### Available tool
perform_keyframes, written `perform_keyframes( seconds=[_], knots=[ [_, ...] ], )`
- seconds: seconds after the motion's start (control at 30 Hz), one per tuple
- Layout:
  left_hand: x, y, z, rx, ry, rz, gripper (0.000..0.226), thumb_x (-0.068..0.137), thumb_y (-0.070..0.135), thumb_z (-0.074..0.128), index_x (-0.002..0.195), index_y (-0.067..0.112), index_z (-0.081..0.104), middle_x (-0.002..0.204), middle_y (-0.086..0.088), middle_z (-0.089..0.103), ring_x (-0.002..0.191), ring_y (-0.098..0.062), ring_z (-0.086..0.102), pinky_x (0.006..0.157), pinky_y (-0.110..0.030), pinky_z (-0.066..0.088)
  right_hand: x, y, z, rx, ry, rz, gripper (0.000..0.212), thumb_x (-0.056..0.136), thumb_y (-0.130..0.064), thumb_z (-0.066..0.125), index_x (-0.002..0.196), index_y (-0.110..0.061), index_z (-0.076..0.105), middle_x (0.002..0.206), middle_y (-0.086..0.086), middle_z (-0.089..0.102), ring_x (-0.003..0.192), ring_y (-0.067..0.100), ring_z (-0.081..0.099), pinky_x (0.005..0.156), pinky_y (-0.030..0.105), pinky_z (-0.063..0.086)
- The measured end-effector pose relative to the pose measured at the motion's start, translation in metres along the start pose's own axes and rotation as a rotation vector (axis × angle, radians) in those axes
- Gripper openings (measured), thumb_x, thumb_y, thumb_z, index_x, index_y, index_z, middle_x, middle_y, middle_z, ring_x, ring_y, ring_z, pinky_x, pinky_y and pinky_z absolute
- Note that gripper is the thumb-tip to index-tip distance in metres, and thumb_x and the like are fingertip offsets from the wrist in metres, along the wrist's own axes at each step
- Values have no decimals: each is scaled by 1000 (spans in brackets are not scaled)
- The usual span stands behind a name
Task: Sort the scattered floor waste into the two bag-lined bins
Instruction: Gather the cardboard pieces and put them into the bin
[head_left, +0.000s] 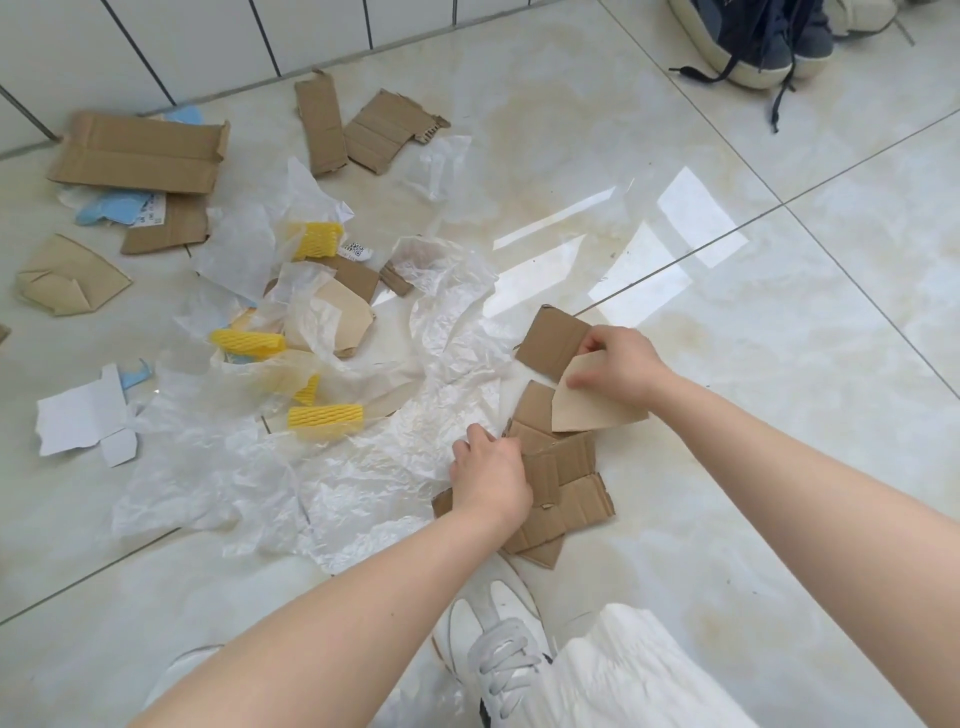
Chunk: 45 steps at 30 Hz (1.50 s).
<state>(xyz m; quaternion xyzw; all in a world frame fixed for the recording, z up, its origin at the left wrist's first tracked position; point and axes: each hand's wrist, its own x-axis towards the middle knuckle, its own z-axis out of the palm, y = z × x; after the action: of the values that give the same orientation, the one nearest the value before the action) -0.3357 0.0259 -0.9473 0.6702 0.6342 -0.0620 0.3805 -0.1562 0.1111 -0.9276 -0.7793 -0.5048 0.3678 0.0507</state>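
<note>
Presently, head view, we list as follows. Left hand (491, 475): closed down on a stack of cardboard pieces (563, 488) lying on the floor (779, 415), fingers curled over its left edge. Right hand (618, 366): pinching a brown card (553, 340) and a pale paper piece (592, 402) together, both lifted just above the stack. Crumpled plastic film (415, 415): spread wide beside the left hand, touching the stack. Foam nets, yellow, four seen: one (326, 420) on the film, one (249, 344) further left, one (316, 240) higher up, a small one (307, 389) half under film. White card (83, 418): far left, flat. Large cardboard sheet (137, 153): by the tiled wall (156, 41). Two cardboard strips (320, 127) and (387, 132): side by side near the wall. Folded tan paper (67, 278): left edge. Blue scraps (111, 208): partly under cardboard. White sneaker (493, 649): ours, bottom centre, beside a white trouser leg (623, 675). Dark shoes (753, 41): top right, well apart from the waste. Bins: none visible to us.
</note>
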Motion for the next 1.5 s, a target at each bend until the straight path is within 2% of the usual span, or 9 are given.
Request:
perform_keyframes(
  seconds=[0.13, 0.23, 0.43, 0.67, 0.83, 0.97, 1.1, 1.33, 1.5],
  knots=[
    [2, -1, 0, -8, -10, -15, 30, 84, 9, 60, 114, 15, 60, 121, -11, 40, 110, -32, 42, 94, -35, 39, -17, 21, 3, 64, 185, 76, 23, 71, -26, 72, 89, -21, 58, 91, -4, 59, 90, 22, 55, 79, 40, 49],
    [1, 2, 0, 13, 18, 32, 27, 82, 7, 60, 108, 13, 63, 115, -10, 46, 107, -30, 48, 91, -34, 43, -26, 37, 3, 98, 250, 100, 23, 73, -27, 72, 90, -21, 58, 100, 0, 61, 94, 23, 55, 77, 39, 48],
    [-3, 8, 8, -47, 18, 37, 23, 80, 3, 59, 102, 11, 63, 118, -9, 42, 104, -29, 47, 94, -34, 43, -37, 46, 4, 192, 210, 150, 25, 76, -23, 73, 95, -14, 58, 94, -2, 57, 89, 21, 52, 68, 29, 38],
    [-10, 26, 13, -210, 49, 121, 24, 79, 6, 60, 99, 19, 64, 137, -4, 35, 123, -30, 33, 103, -27, 31, -49, 62, 21, 364, 222, 313, 27, 77, -24, 72, 94, -13, 55, 94, 2, 56, 87, 24, 53, 69, 30, 41],
    [-3, 21, 9, -332, -7, 35, 27, 73, 6, 70, 77, 29, 56, 116, 0, 36, 114, -25, 41, 95, -29, 41, -49, 79, 28, 562, 216, 404, 28, 72, -32, 77, 80, -24, 51, 98, 4, 63, 92, 28, 60, 76, 39, 51],
    [-7, 21, 7, -418, 42, 37, 27, 73, 6, 74, 79, 25, 57, 109, 4, 38, 108, -17, 44, 80, -12, 30, -50, 77, 28, 605, 206, 373, 27, 72, -31, 77, 82, -22, 54, 90, 2, 61, 80, 24, 57, 69, 37, 51],
    [-9, 20, -3, -514, 80, 48, 26, 72, 4, 77, 80, 20, 58, 110, 3, 42, 96, -12, 47, 70, 0, 32, -58, 68, 19, 819, 129, 318, 29, 78, -21, 75, 100, -10, 60, 92, 9, 62, 72, 22, 59, 58, 31, 50],
    [-15, 10, -40, -714, -19, 4, 21, 70, 10, 81, 74, 18, 63, 78, 4, 64, 68, -13, 58, 68, -28, 52, -67, 23, -12, 915, 67, 137, 23, 78, -20, 75, 96, -12, 64, 89, 8, 66, 71, 21, 64, 59, 31, 53],
    [-23, -11, -83, -858, 82, 1, 19, 71, 7, 80, 79, 14, 64, 78, 2, 65, 67, -11, 58, 63, -17, 50, -66, -25, -25, 961, 166, -17, 17, 78, -21, 75, 88, -18, 61, 91, 6, 64, 77, 19, 61, 65, 34, 50]
  ],
)
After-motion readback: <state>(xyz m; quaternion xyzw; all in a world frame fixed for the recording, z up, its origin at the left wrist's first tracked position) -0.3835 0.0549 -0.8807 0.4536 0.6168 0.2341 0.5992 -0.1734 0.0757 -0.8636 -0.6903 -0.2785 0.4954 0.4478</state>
